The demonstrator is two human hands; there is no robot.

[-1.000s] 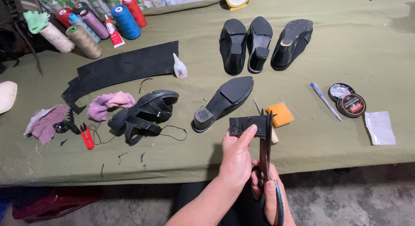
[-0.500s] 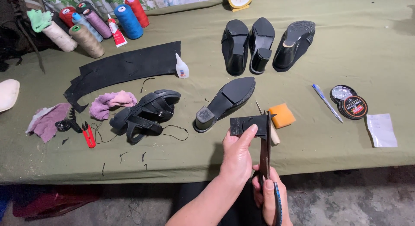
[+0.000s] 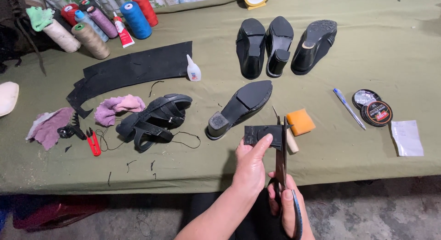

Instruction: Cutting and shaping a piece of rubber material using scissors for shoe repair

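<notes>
So the left hand (image 3: 250, 169) is pinching a small flat black rubber piece (image 3: 262, 135) between thumb and fingers, thumb laid across its face, holding it up just over the near edge of the table (image 3: 367, 47). The right hand (image 3: 287, 208) sits right below and a bit to the right of that, fingers closed through the loops of a pair of scissors (image 3: 281, 162), blades pointing straight up and meeting the right edge of the rubber piece. The blades look nearly closed on it, though I can't tell how deep the cut goes. Just right of the grip there's an orange sponge (image 3: 300, 122) and a pale stick-like thing (image 3: 291, 142) partly hidden behind the blades. Just beyond the grip lies a black heeled shoe (image 3: 241, 107), sole up. Off to the left of it is a black sandal (image 3: 154, 118) with loose thread around it, then a pink cloth (image 3: 118, 108) and red thread snips (image 3: 93, 142). Farther out past the shoe: a big black rubber sheet (image 3: 133, 70), a small glue bottle (image 3: 193, 69), and three more black shoes (image 3: 285, 45) sole up. Well right of the hands are a blue pen (image 3: 348, 108) and round polish tins (image 3: 373, 108).
</notes>
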